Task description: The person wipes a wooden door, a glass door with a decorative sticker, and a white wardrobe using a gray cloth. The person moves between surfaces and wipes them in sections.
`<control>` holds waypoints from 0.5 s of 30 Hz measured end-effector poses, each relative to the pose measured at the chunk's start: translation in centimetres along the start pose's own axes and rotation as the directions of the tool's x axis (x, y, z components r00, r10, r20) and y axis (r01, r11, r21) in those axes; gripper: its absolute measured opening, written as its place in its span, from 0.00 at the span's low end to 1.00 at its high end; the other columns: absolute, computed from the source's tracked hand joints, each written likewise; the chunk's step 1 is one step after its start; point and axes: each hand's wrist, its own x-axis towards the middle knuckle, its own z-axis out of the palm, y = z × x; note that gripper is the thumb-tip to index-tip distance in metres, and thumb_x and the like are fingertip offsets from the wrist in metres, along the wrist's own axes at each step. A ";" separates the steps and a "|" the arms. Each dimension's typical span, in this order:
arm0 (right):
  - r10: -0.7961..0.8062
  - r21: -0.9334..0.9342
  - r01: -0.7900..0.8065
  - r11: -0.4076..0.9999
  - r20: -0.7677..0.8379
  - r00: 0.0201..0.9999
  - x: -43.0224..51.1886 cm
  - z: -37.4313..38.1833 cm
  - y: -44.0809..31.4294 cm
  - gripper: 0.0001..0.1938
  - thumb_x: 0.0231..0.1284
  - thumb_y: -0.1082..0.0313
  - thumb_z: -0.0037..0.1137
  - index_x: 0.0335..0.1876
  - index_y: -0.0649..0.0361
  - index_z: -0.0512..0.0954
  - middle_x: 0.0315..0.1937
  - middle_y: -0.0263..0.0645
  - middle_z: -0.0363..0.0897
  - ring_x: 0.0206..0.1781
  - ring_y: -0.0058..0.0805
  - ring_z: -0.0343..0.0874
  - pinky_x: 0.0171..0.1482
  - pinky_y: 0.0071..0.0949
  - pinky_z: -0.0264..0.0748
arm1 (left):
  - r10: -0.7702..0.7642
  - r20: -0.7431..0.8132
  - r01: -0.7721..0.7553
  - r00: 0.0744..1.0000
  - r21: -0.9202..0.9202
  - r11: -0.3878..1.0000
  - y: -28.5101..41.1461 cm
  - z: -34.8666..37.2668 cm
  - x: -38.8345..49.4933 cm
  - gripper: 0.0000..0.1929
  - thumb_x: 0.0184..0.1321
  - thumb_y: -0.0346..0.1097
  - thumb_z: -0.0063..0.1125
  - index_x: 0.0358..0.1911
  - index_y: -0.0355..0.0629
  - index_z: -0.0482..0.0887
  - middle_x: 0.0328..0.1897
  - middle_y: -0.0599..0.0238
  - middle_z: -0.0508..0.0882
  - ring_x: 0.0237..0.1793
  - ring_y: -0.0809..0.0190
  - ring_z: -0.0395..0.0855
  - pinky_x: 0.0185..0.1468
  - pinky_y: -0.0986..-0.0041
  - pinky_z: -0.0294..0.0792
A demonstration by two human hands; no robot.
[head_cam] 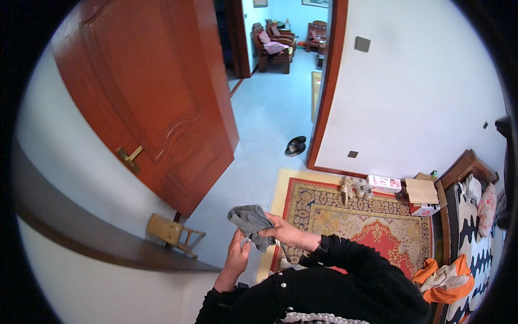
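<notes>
A bunched grey cloth (247, 218) is held up in front of my body, its folded end to the upper left and a loose part hanging below. My right hand (285, 233) grips it from the right side, thumb across the fabric. From below, my left hand (238, 254) pinches its lower edge, and a small pale strip (245, 241) shows by the fingers. I cannot tell what the strip is. Both hands are above the pale tiled floor, near the edge of the patterned rug (336, 210).
At the left, a wooden door (162, 93) stands ajar beside a small wooden stool (172, 233). Black shoes (296, 146) sit in the doorway. Light shoes (356, 188) and a cardboard box (423, 194) line the wall. An orange garment (453, 283) lies on the bed (471, 235).
</notes>
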 end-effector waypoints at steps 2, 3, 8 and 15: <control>0.023 0.041 -0.021 0.999 -0.034 0.999 -0.8 -2.2 -2.1 0.27 0.55 0.79 0.52 0.63 0.62 0.62 0.52 0.33 0.72 0.53 0.20 0.69 0.56 0.22 0.66 | 0.026 0.031 -0.024 0.999 -0.054 0.998 2.2 3.0 3.4 0.21 0.58 0.30 0.45 0.56 0.34 0.64 0.50 0.50 0.76 0.50 0.53 0.75 0.54 0.66 0.65; -0.006 0.062 0.009 0.998 -0.054 0.999 -1.0 -3.2 -2.9 0.27 0.55 0.78 0.52 0.63 0.62 0.62 0.51 0.32 0.72 0.52 0.20 0.69 0.56 0.22 0.66 | 0.047 0.037 -0.043 0.998 -0.088 0.995 2.9 4.3 4.9 0.21 0.58 0.30 0.46 0.56 0.34 0.64 0.50 0.50 0.76 0.50 0.53 0.75 0.54 0.66 0.65; 0.035 0.115 -0.027 0.993 -0.072 0.997 -0.7 -8.4 -5.4 0.26 0.56 0.77 0.50 0.62 0.63 0.61 0.51 0.32 0.70 0.52 0.19 0.67 0.56 0.21 0.65 | 0.081 0.078 -0.063 0.994 -0.213 0.975 3.7 7.6 10.5 0.23 0.57 0.30 0.50 0.56 0.35 0.63 0.50 0.53 0.76 0.51 0.58 0.74 0.55 0.66 0.65; -0.047 -0.003 0.047 0.999 -0.149 0.988 2.4 -16.0 -5.9 0.27 0.56 0.78 0.53 0.63 0.63 0.61 0.53 0.32 0.70 0.55 0.19 0.67 0.59 0.22 0.64 | -0.032 0.204 0.098 0.978 -0.322 0.942 2.4 9.8 18.9 0.23 0.53 0.24 0.52 0.55 0.35 0.65 0.50 0.61 0.75 0.51 0.65 0.73 0.58 0.70 0.64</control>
